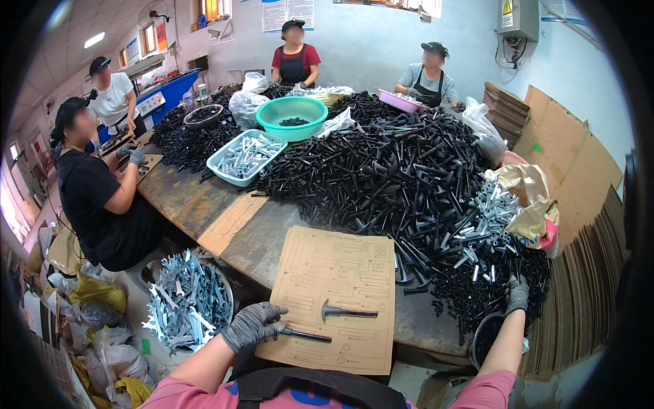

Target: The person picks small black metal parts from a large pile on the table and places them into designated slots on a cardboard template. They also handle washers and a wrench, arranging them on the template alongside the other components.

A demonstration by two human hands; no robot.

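Note:
My left hand [255, 323], in a grey knitted glove, is at the left side of a printed cardboard sheet [306, 255]. Its fingers hold the near end of a black metal rod [309, 335], hiding that end. Just above lies a second black rod with a curved cross-head [352, 311], flat on the sheet, whose outlines depict hardware parts. Far to the right, my gloved right hand [517, 294] reaches into a heap of small black bolts [460, 301]; its fingertips are partly hidden, so any grip is unclear.
Cross-headed black rods [378, 168] cover much of the metal-topped table [179, 199]. Silver tubes [493, 204] spill from a bag at right. A tub of wrenches [189, 301] stands left; a dark bucket [483, 332] sits below my right forearm. Several co-workers surround the table.

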